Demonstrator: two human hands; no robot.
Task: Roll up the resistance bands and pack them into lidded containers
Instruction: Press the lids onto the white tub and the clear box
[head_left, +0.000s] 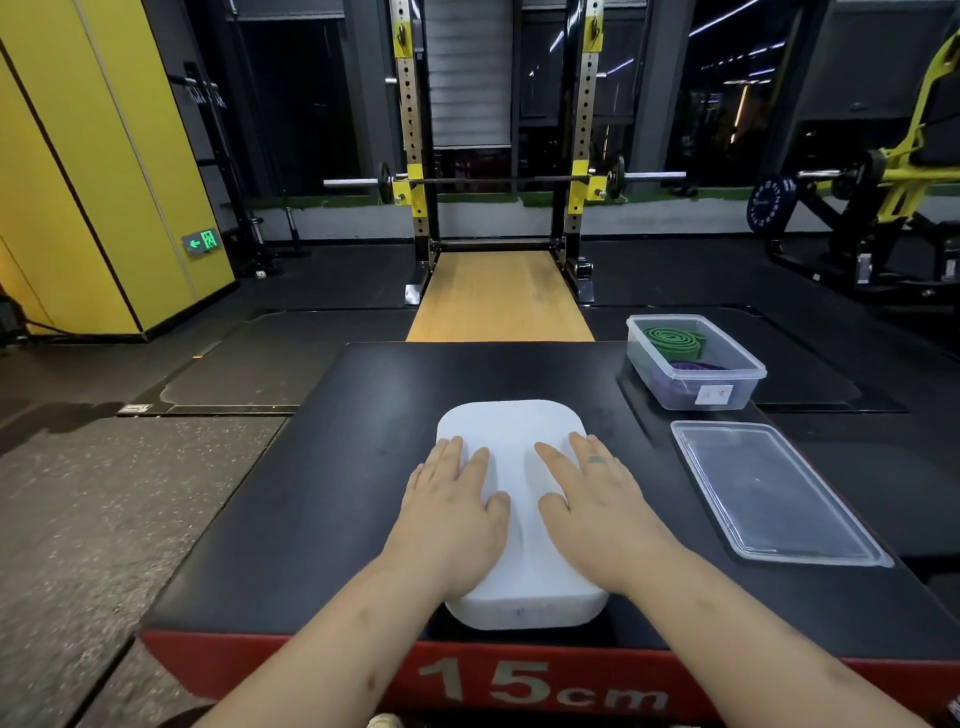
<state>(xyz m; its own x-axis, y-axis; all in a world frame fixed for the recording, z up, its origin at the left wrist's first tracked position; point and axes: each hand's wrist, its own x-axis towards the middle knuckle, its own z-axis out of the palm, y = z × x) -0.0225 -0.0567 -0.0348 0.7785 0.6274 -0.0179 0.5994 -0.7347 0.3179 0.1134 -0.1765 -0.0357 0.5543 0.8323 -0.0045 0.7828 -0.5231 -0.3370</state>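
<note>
A white lidded container (519, 431) sits in the middle of the black padded platform (322, 499). My left hand (452, 514) and my right hand (597, 509) both lie flat on its lid, fingers spread, palms down. At the far right stands a clear open container (727, 387) holding a rolled green band (675, 338) and a rolled purple band (691, 371). Its clear lid (774, 493) lies flat on the platform just in front of it.
The platform has a red front face marked "15cm" (540, 686). Beyond it runs a wooden lifting strip (498, 296) into a squat rack with a barbell (498, 179). A yellow pillar (78, 171) stands left and a yellow machine (893, 171) right.
</note>
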